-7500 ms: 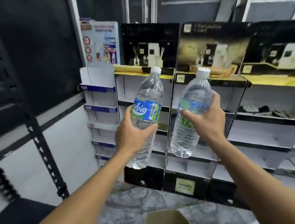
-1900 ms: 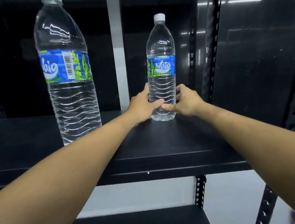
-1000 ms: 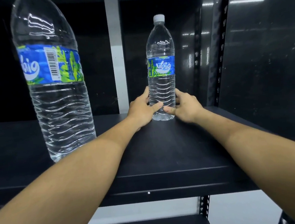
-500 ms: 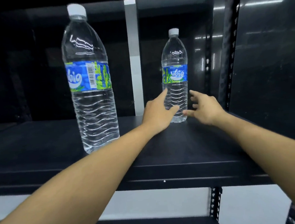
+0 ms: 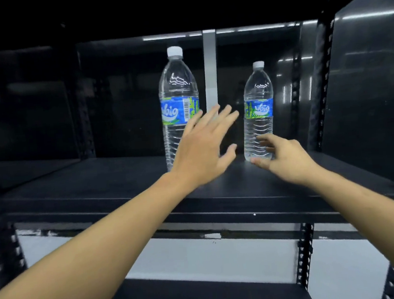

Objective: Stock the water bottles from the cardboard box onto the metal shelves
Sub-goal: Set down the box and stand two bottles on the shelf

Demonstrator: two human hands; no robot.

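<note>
Two clear water bottles with blue-green labels and white caps stand upright on the black metal shelf (image 5: 100, 187). The nearer bottle (image 5: 178, 99) is at the middle; the farther bottle (image 5: 258, 106) stands to its right, deeper in. My left hand (image 5: 203, 149) hovers with fingers spread between the two bottles, partly covering the lower part of the nearer one and holding nothing. My right hand (image 5: 284, 159) is low on the shelf in front of the farther bottle's base, fingers loosely apart and empty. The cardboard box is out of view.
A black perforated upright (image 5: 305, 254) carries the shelf at the right. A lower shelf (image 5: 202, 295) lies below. A grey vertical strip (image 5: 211, 72) runs behind the bottles. Dark glossy panels close the back and the right side.
Both hands have let go of the farther bottle and drawn back from it. My left hand has risen and spread open. The view has shifted left and farther back.
</note>
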